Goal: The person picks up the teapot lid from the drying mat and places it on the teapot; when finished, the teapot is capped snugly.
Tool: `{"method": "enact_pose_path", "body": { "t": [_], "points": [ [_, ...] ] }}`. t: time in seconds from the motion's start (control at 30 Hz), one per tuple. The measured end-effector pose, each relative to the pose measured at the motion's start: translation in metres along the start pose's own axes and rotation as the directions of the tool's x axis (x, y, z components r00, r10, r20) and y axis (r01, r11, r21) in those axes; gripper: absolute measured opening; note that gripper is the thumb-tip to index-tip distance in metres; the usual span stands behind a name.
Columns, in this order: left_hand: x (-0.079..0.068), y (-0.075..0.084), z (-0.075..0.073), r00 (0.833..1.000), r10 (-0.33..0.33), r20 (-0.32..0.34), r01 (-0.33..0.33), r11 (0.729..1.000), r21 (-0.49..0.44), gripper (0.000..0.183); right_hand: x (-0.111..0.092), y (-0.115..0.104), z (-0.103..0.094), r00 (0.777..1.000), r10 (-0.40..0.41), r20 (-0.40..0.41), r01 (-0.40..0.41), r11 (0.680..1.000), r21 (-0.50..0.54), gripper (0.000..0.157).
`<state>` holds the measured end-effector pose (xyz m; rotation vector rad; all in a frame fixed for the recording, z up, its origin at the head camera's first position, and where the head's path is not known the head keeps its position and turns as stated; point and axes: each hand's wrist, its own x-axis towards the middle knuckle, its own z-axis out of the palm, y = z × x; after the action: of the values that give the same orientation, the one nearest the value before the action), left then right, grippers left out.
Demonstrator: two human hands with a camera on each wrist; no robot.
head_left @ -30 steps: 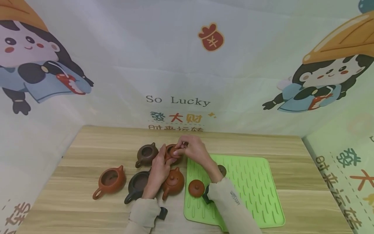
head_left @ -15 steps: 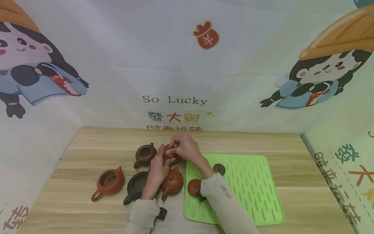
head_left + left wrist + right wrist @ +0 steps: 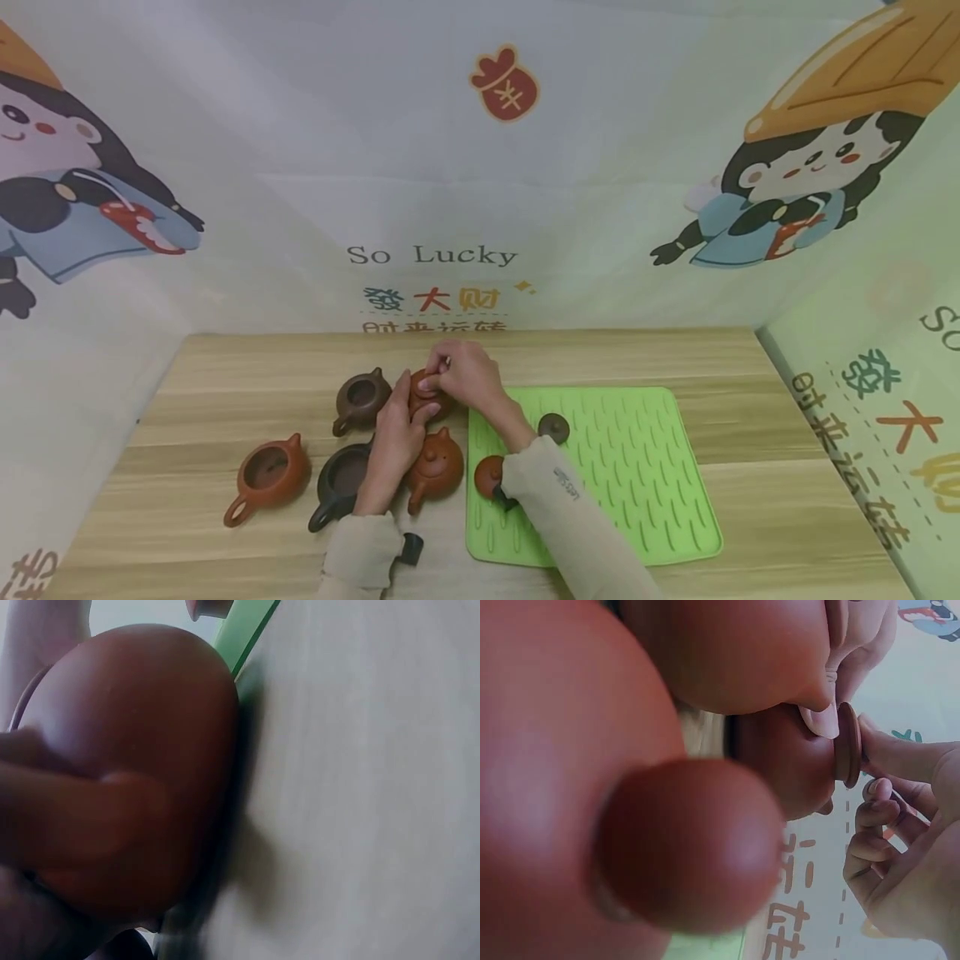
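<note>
At the back of the table, my left hand [image 3: 396, 435] holds a reddish-brown clay teapot [image 3: 441, 406] between thumb and fingers. My right hand [image 3: 471, 377] pinches a matching teapot lid [image 3: 847, 746] over its mouth. In the right wrist view, the lid's edge sits right at the opening of the teapot [image 3: 784, 761], with the left thumb against the pot's upper side. The left wrist view shows the pot's rounded body [image 3: 150, 720] close up, a blurred finger lying across it. Just in front stands a lidded orange-red teapot [image 3: 438, 468].
To the left stand three lidless teapots: dark brown [image 3: 362, 400], black [image 3: 345, 479] and orange-red [image 3: 272, 473]. A green ridged mat [image 3: 637, 475] lies to the right, bearing a dark lid [image 3: 553, 428] and a red lid [image 3: 487, 477], partly under the right sleeve. Printed cloth [image 3: 600, 275] walls the back.
My right hand has brought the lid, earlier tilted beside the opening, over the teapot's mouth. The left hand keeps its hold on the pot. The head view has shifted slightly.
</note>
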<state>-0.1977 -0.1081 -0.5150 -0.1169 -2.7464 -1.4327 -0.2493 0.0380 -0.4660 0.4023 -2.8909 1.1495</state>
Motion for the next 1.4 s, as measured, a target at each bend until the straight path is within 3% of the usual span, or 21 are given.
{"method": "enact_pose_path", "body": {
  "t": [0.47,0.77,0.9,1.07,1.23,1.33,1.4],
  "points": [
    [0.0,-0.001,0.0,1.0,-0.015,0.007,0.015,1.0,-0.003,0.069,-0.003,0.004,0.009,1.0,-0.005,-0.028,0.004,1.0,-0.023,0.022],
    [-0.001,0.0,0.0,1.0,-0.019,0.015,0.019,1.0,-0.003,0.07,-0.009,0.005,0.016,0.997,0.036,-0.07,-0.036,0.999,0.0,0.027],
    [-0.001,0.0,0.0,1.0,-0.013,0.006,0.013,1.0,-0.006,0.071,-0.015,0.005,0.013,0.997,-0.015,-0.072,0.013,0.999,-0.031,0.022],
    [-0.003,-0.002,0.002,0.999,-0.02,0.025,0.021,1.0,-0.016,0.074,-0.048,0.02,-0.021,0.994,-0.094,-0.051,0.096,0.994,0.044,0.031],
    [-0.004,-0.005,0.003,0.999,0.004,0.033,-0.004,1.0,-0.026,0.078,-0.11,0.057,-0.067,0.996,-0.094,-0.002,0.094,0.99,0.108,0.017],
    [-0.002,-0.003,0.0,0.999,0.031,0.017,-0.03,0.999,-0.016,0.079,-0.144,0.077,-0.083,0.995,-0.091,0.043,0.084,0.987,0.138,0.01],
    [0.002,-0.011,0.0,0.998,0.064,0.002,-0.064,0.998,0.008,0.08,-0.16,0.087,-0.088,0.992,-0.101,0.076,0.088,0.984,0.152,0.01]
  ]
}}
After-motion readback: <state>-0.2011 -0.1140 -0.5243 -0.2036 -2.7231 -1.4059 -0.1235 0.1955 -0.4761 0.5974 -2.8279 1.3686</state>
